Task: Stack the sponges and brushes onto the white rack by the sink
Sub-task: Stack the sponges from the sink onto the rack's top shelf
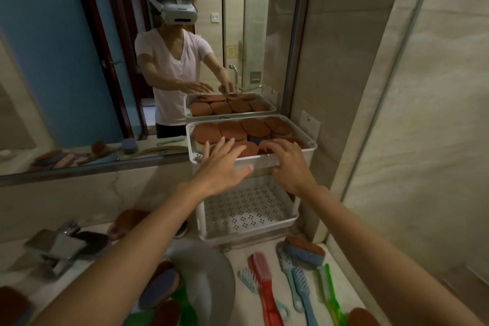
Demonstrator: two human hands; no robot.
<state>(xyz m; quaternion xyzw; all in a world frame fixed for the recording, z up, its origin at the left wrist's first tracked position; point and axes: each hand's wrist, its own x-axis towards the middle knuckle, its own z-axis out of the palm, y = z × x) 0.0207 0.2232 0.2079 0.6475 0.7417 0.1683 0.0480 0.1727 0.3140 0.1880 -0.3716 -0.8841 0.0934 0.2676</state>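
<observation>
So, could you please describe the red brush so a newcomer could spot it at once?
Find the white rack by the mirror. On the counter in front of its lower tray lie several long brushes. The red brush is second from the left, the only red one among pale-green, blue and green.

Left hand over, right hand gripping sponges on white rack.
</observation>
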